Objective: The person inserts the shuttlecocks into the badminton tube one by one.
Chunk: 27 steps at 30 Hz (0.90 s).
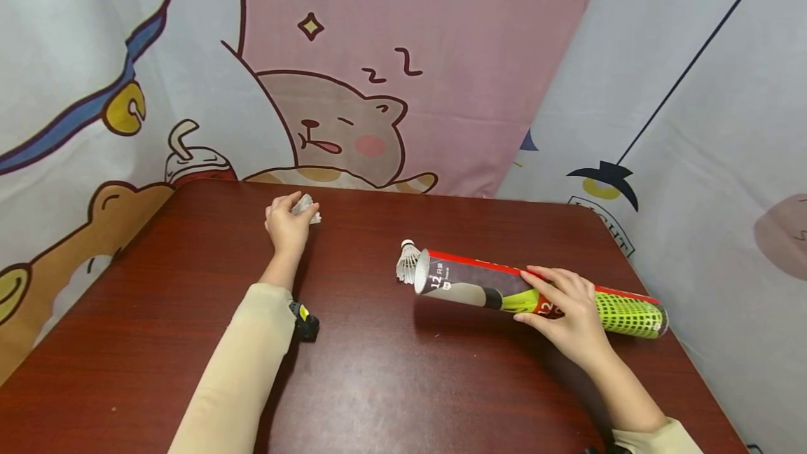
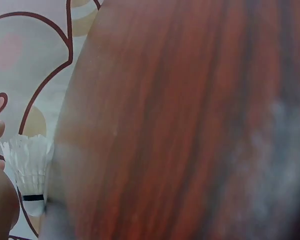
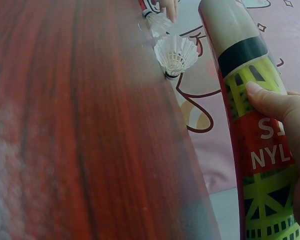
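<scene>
At the far left of the table, my left hand (image 1: 288, 226) holds a white feather shuttlecock (image 1: 305, 207) between thumb and fingers. Seen from the left wrist, that shuttlecock (image 2: 30, 172) shows a spread skirt and a black band above its white cork. My right hand (image 1: 570, 314) grips the middle of a long printed shuttlecock tube (image 1: 466, 282), thumb on the near side. The tube lies slantwise, its round mouth pointing left and its shadow falling on the table below. Another shuttlecock (image 1: 408, 263) sits just beside that mouth, cork pointing away from me.
The reddish-brown wooden table (image 1: 366, 370) reaches back to a cartoon-printed curtain (image 1: 441, 90), which also hangs along both sides. A black wrist camera (image 1: 305, 322) is strapped to the left wrist.
</scene>
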{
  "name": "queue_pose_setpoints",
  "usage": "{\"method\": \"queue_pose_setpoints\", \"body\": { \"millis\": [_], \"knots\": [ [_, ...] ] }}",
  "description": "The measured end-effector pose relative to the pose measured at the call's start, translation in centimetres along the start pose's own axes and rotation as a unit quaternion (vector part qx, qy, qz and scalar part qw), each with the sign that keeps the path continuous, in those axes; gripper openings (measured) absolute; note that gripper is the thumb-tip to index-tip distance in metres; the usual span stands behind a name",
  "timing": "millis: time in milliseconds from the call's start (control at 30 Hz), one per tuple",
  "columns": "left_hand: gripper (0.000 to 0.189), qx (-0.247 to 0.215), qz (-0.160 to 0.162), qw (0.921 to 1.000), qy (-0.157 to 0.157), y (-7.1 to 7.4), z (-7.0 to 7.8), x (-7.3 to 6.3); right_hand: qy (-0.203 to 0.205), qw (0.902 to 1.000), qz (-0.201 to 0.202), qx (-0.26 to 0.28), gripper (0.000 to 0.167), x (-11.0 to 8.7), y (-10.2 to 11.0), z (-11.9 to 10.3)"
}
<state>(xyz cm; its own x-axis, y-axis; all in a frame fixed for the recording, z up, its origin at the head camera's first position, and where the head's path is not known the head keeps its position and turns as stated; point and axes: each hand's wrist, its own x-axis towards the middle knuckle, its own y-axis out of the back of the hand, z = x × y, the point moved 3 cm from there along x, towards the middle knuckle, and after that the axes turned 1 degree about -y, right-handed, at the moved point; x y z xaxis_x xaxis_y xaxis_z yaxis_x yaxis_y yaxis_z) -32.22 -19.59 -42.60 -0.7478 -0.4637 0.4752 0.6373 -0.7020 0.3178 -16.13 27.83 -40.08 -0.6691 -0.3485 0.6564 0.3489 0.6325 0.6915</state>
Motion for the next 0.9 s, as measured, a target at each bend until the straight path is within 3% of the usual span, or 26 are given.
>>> {"method": "queue_pose_setpoints", "body": {
  "millis": [433, 733, 900],
  "knots": [
    [0.049, 0.027, -0.011, 0.9988, 0.039, -0.9, -1.0, -0.1, 0.007, 1.0000, 0.001, 0.002, 0.070, 0.0, -0.1, 0.2],
    [0.038, 0.023, -0.024, 0.9984, 0.046, -0.5, -1.7, -0.2, 0.004, 1.0000, -0.006, 0.005, 0.073, 0.0, -0.1, 0.2],
    [0.034, 0.009, -0.031, 0.9990, 0.032, -0.1, -1.9, -0.2, 0.006, 1.0000, -0.005, 0.003, 0.078, 0.0, -0.1, 0.1]
  ]
}}
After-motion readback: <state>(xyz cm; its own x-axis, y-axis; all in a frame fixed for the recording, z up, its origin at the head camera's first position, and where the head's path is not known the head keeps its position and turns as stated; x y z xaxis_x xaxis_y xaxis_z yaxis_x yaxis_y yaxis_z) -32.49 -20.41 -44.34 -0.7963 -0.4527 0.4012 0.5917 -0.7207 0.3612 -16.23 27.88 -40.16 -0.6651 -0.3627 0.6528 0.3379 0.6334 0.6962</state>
